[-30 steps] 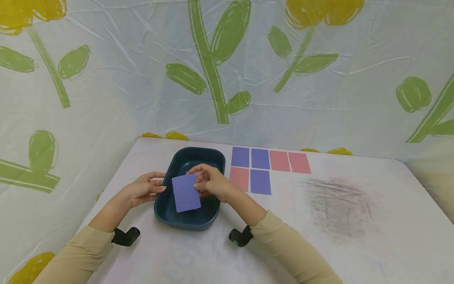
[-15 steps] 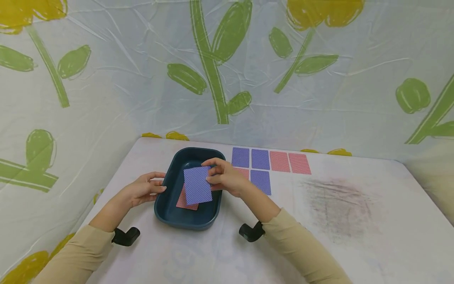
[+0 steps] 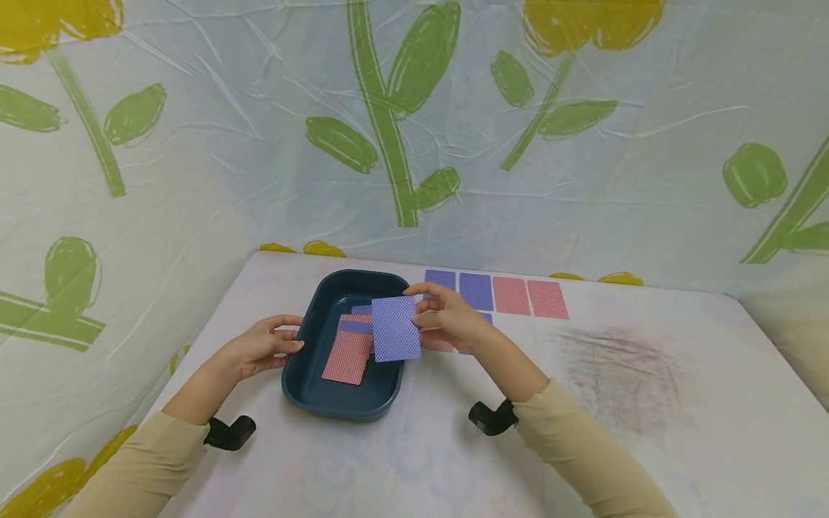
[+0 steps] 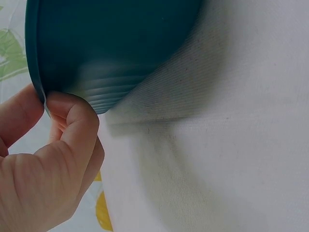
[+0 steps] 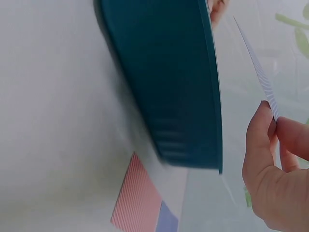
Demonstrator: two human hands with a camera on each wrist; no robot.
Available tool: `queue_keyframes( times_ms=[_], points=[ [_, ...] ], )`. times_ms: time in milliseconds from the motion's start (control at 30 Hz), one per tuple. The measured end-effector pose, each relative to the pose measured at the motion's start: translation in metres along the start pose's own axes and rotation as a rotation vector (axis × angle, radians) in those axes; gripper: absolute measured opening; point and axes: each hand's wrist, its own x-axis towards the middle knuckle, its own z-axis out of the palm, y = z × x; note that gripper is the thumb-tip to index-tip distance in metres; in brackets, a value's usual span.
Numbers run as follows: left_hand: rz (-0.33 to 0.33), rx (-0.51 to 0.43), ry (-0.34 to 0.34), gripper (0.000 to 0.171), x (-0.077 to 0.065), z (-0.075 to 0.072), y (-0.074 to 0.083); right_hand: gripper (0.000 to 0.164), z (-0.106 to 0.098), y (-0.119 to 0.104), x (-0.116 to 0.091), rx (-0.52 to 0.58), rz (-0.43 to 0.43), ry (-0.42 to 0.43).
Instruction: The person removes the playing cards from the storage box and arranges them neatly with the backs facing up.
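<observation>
Right hand pinches blue card by its three-o'clock edge. Left hand grips tray at nine. Card likely light, bendy.

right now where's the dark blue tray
In the head view, the tray stands left of the laid-out cards, pinched at its left rim by the left hand.

Tray in all three views
</observation>
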Motion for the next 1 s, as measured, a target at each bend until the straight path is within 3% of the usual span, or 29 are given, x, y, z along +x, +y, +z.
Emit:
queue_keyframes(
  times_ms=[1000],
  points=[
    [-0.005, -0.042, -0.035, 0.058, 0.0, -0.004, 0.002, 0.05, -0.087, 0.002, -0.038, -0.03, 0.083, 0.104]
  ],
)
